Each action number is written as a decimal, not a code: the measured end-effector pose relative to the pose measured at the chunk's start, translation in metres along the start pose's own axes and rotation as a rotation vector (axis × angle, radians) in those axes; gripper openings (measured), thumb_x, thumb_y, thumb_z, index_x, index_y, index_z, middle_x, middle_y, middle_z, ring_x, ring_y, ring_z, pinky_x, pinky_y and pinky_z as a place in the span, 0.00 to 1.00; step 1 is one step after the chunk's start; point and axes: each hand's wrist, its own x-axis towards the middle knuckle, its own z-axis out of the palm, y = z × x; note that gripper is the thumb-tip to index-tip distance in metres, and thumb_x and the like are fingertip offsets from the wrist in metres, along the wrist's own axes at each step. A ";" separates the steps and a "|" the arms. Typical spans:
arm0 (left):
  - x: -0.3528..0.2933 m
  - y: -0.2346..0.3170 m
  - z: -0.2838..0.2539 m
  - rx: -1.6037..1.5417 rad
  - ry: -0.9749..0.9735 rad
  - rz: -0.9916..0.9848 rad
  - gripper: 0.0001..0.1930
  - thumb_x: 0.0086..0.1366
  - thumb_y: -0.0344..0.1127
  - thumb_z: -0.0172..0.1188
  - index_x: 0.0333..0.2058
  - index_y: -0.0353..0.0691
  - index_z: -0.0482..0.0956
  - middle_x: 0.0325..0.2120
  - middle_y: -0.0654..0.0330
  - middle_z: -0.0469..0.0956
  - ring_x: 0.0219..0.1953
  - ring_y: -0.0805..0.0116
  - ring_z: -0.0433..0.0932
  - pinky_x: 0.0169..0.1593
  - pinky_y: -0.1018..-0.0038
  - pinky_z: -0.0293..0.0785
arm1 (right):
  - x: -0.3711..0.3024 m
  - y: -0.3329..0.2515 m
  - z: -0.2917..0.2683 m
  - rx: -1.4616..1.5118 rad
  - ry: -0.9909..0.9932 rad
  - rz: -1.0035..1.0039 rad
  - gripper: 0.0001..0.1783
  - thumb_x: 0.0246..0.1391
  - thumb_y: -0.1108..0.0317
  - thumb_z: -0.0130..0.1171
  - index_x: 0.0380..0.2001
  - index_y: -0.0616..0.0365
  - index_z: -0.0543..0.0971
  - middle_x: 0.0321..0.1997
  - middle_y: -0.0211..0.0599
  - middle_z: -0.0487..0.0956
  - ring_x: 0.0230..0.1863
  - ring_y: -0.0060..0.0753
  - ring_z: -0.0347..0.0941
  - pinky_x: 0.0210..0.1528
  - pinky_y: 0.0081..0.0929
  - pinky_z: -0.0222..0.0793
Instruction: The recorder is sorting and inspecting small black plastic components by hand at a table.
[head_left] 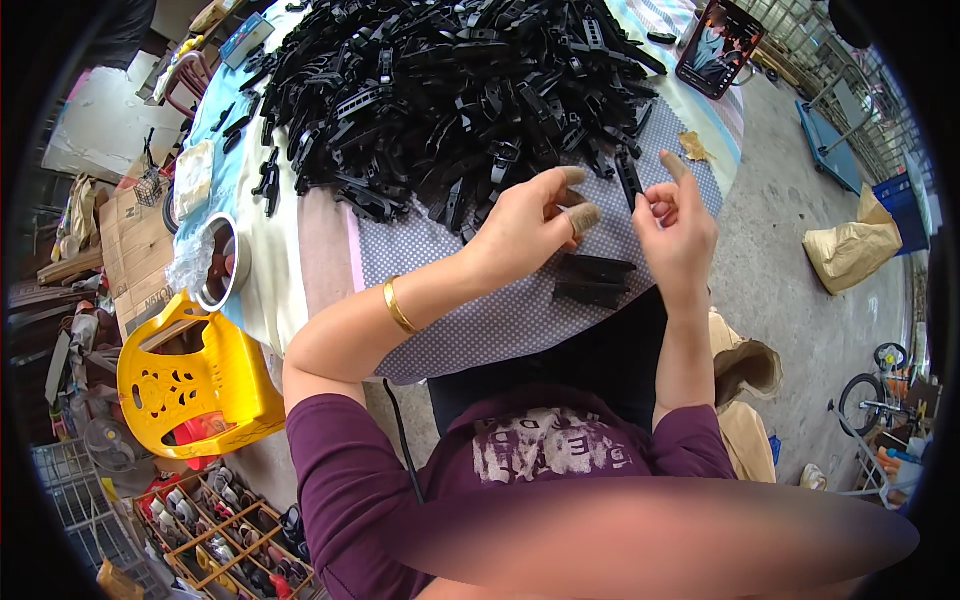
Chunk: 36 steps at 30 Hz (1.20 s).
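My right hand (680, 230) pinches the lower end of a narrow black plastic piece (628, 175) between thumb and fingers, its covered index finger raised. To its left, my left hand (535, 222) hovers over the table with fingers loosely curled. Its thumb and index tips wear tan covers and stand apart, with nothing visible between them. Several similar black plastic pieces (592, 282) lie together near the table's front edge, just below my hands. A large heap of black plastic pieces (430, 100) spreads over the far part of the table.
A patterned cloth (440, 330) covers the table (325, 250). A phone (718, 48) showing a picture leans at the far right. At the left edge sits a white-rimmed container (238, 265), with a yellow plastic chair (190, 385) below it. A paper sack (855, 240) lies on the right-hand floor.
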 end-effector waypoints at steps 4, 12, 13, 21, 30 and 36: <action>0.003 -0.003 -0.006 -0.349 -0.048 -0.227 0.22 0.63 0.39 0.57 0.48 0.27 0.68 0.38 0.53 0.77 0.31 0.73 0.78 0.34 0.79 0.77 | -0.007 -0.019 0.005 0.076 -0.007 -0.436 0.20 0.41 0.79 0.63 0.42 0.62 0.76 0.27 0.34 0.75 0.24 0.27 0.72 0.27 0.22 0.69; 0.001 0.004 -0.001 -0.307 -0.065 -0.178 0.12 0.62 0.28 0.53 0.44 0.28 0.71 0.36 0.56 0.76 0.37 0.72 0.78 0.43 0.78 0.75 | 0.053 0.020 0.012 -0.177 0.037 -0.419 0.13 0.46 0.72 0.61 0.37 0.60 0.78 0.32 0.38 0.77 0.34 0.41 0.74 0.36 0.29 0.69; 0.000 0.005 -0.002 -0.270 -0.083 -0.169 0.13 0.62 0.27 0.54 0.44 0.28 0.71 0.36 0.56 0.76 0.38 0.72 0.78 0.44 0.78 0.75 | 0.054 0.024 0.019 -0.242 -0.034 -0.335 0.12 0.46 0.71 0.61 0.37 0.59 0.78 0.33 0.38 0.78 0.37 0.42 0.73 0.38 0.30 0.68; 0.002 0.007 -0.010 -0.349 0.015 -0.207 0.16 0.61 0.22 0.53 0.49 0.28 0.69 0.38 0.53 0.76 0.39 0.69 0.79 0.45 0.80 0.76 | 0.037 0.022 0.015 -0.006 -0.071 -0.126 0.12 0.48 0.70 0.60 0.38 0.59 0.78 0.34 0.41 0.79 0.32 0.34 0.75 0.34 0.23 0.68; 0.002 -0.001 -0.008 -0.277 -0.024 -0.091 0.19 0.60 0.23 0.53 0.51 0.28 0.68 0.41 0.55 0.76 0.41 0.71 0.78 0.49 0.76 0.75 | 0.017 -0.018 -0.009 0.306 -0.321 -0.214 0.10 0.48 0.73 0.60 0.37 0.62 0.80 0.22 0.37 0.73 0.23 0.28 0.68 0.26 0.22 0.62; 0.005 0.002 -0.012 -0.179 -0.081 -0.086 0.18 0.60 0.24 0.55 0.50 0.28 0.70 0.40 0.57 0.77 0.41 0.76 0.75 0.46 0.79 0.73 | 0.007 -0.015 -0.004 0.204 -0.208 -0.359 0.13 0.47 0.71 0.62 0.38 0.62 0.79 0.23 0.37 0.72 0.24 0.32 0.68 0.27 0.25 0.64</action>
